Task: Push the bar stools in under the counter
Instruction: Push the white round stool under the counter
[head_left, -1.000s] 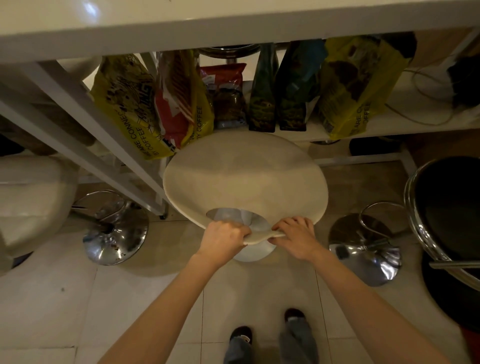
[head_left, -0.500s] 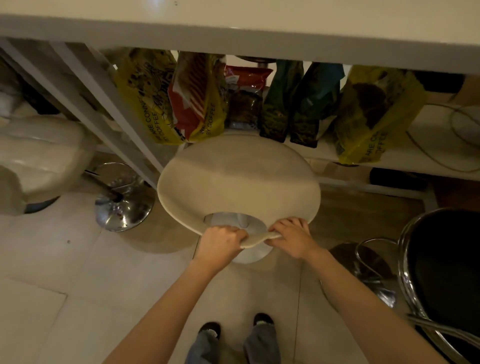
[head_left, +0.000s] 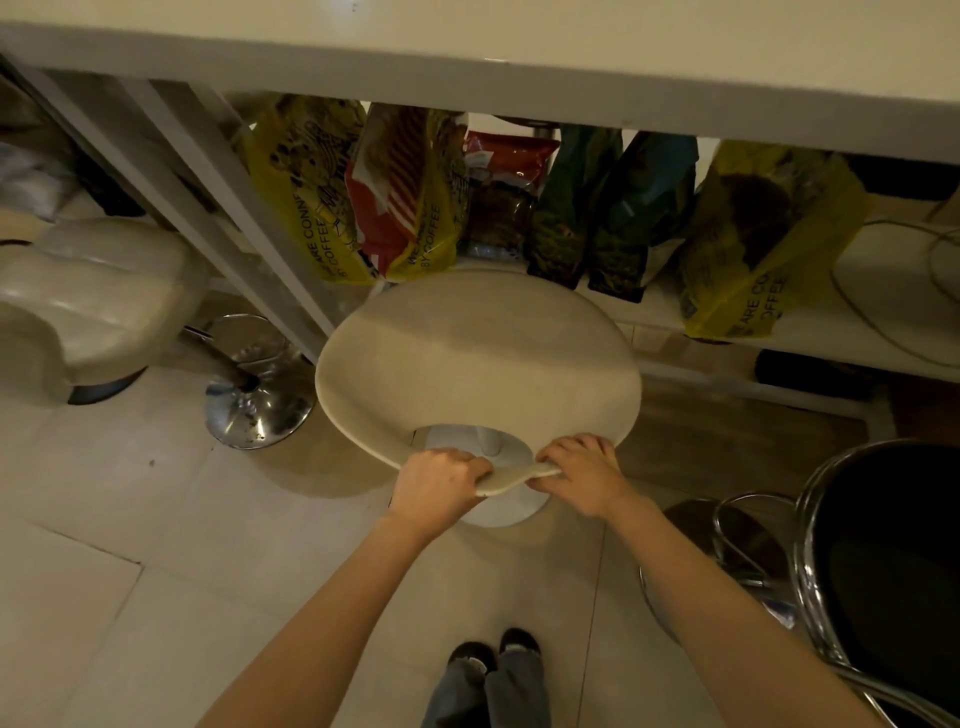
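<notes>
Tiled kitchen floor, white counter overhead; coffee bags on shelf beneath counter. Beige bar stool half under counter, seat front touching shelf edge. Our left hand and right hand clench backrest rim for push. Cream stool left of counter leg; black stool outside counter, right

Both hands on beige stool
</notes>
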